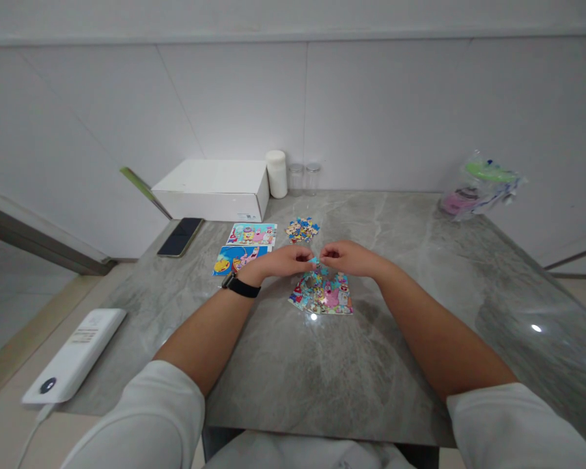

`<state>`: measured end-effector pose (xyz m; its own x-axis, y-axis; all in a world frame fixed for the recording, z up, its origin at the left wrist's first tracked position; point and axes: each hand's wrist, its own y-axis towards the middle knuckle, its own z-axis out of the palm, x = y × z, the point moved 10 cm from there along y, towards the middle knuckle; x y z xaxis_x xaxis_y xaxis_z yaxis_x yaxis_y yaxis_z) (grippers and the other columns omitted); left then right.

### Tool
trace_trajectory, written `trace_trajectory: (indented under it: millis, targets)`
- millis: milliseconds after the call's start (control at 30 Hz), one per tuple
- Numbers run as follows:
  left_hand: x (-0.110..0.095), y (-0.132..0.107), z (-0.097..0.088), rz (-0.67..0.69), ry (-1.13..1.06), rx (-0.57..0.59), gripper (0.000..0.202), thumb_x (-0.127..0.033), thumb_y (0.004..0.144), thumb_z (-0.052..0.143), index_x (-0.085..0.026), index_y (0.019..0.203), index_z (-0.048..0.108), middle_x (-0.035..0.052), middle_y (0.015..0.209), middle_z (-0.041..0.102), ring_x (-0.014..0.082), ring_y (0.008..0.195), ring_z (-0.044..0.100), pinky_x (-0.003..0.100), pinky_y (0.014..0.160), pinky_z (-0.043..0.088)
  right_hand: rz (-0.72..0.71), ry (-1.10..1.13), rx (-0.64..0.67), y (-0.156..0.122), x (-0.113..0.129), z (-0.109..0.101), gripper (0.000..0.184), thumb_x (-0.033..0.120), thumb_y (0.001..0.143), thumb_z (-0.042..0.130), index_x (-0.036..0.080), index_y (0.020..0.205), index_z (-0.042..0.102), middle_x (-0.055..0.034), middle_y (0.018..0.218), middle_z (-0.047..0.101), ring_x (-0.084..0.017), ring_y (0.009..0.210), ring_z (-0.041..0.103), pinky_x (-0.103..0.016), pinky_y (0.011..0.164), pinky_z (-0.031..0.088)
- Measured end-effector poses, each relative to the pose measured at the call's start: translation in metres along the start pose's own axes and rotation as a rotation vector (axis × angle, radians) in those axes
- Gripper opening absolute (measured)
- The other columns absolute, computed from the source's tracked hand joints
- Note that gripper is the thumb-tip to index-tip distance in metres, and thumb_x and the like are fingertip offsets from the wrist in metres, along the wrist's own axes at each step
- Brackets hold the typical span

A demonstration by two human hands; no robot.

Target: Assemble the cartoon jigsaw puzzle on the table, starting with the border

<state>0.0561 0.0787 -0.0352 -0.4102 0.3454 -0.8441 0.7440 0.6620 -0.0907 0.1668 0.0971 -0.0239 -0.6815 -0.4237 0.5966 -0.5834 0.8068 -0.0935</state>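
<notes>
A partly assembled jigsaw puzzle (329,298) with colourful cartoon figures lies on the grey table, with gaps in its upper part. Over its upper edge, my left hand (288,260) is closed in a pinch, a small light-blue puzzle piece (315,260) at its fingertips. My right hand (351,256) faces it, fingers pinched together; whatever they hold is too small to make out. Just beyond both hands sits a heap of loose puzzle pieces (301,229). Two picture cards lie left of the heap, an upper card (251,234) and a blue card (239,257) partly behind my left hand.
At the back stand a white box (208,189), a white bottle (276,174) and two clear jars (305,180). A phone (180,237) and a white power bank (75,355) with a cable lie left. A plastic-wrapped cup (476,189) is at the far right.
</notes>
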Motion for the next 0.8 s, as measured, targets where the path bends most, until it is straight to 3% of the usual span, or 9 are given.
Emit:
trace_trajectory:
  millis: [133, 333, 467, 600, 800]
  targets:
    - [0.006, 0.002, -0.004, 0.006, -0.014, -0.038, 0.038, -0.056, 0.093, 0.064, -0.018, 0.089, 0.065, -0.0036, 0.075, 0.054, 0.0122, 0.069, 0.049, 0.024, 0.063, 0.038, -0.052, 0.042, -0.057, 0.002, 0.002, -0.004, 0.022, 0.032, 0.097, 0.061, 0.019, 0.107, 0.075, -0.0066, 0.102, 0.077, -0.020, 0.091, 0.066, -0.030, 0.081, 0.049]
    - [0.009, 0.005, -0.015, 0.000, -0.016, -0.142, 0.036, -0.052, 0.090, 0.069, -0.016, 0.091, 0.067, -0.0015, 0.076, 0.060, 0.0136, 0.072, 0.054, 0.024, 0.064, 0.042, -0.001, 0.351, 0.041, 0.004, -0.005, 0.013, 0.031, 0.049, 0.087, 0.070, 0.018, 0.091, 0.070, 0.0000, 0.079, 0.071, -0.015, 0.072, 0.061, -0.027, 0.068, 0.047]
    - [0.011, 0.006, -0.015, -0.020, -0.058, -0.162, 0.032, -0.047, 0.085, 0.075, -0.016, 0.090, 0.066, -0.0022, 0.075, 0.063, 0.0127, 0.069, 0.056, 0.024, 0.064, 0.043, 0.049, 0.466, 0.079, 0.006, -0.012, 0.021, 0.028, 0.047, 0.084, 0.072, 0.019, 0.088, 0.068, 0.0008, 0.075, 0.068, -0.014, 0.066, 0.059, -0.026, 0.063, 0.046]
    - [0.015, 0.007, -0.009, -0.040, -0.178, -0.114, 0.029, -0.041, 0.082, 0.077, -0.016, 0.091, 0.065, -0.0015, 0.078, 0.066, 0.0126, 0.069, 0.058, 0.024, 0.064, 0.045, 0.044, 0.365, 0.028, 0.008, -0.015, 0.016, 0.020, 0.035, 0.085, 0.069, 0.019, 0.097, 0.070, 0.0004, 0.077, 0.071, -0.015, 0.070, 0.062, -0.025, 0.065, 0.046]
    - [0.025, 0.008, -0.008, -0.097, -0.213, -0.145, 0.025, -0.037, 0.081, 0.074, -0.017, 0.091, 0.063, -0.0024, 0.076, 0.065, 0.0126, 0.068, 0.059, 0.024, 0.063, 0.044, 0.053, -0.021, -0.025, 0.003, -0.013, 0.000, 0.018, 0.029, 0.092, 0.066, 0.020, 0.102, 0.078, -0.0046, 0.092, 0.078, -0.019, 0.082, 0.067, -0.029, 0.074, 0.046]
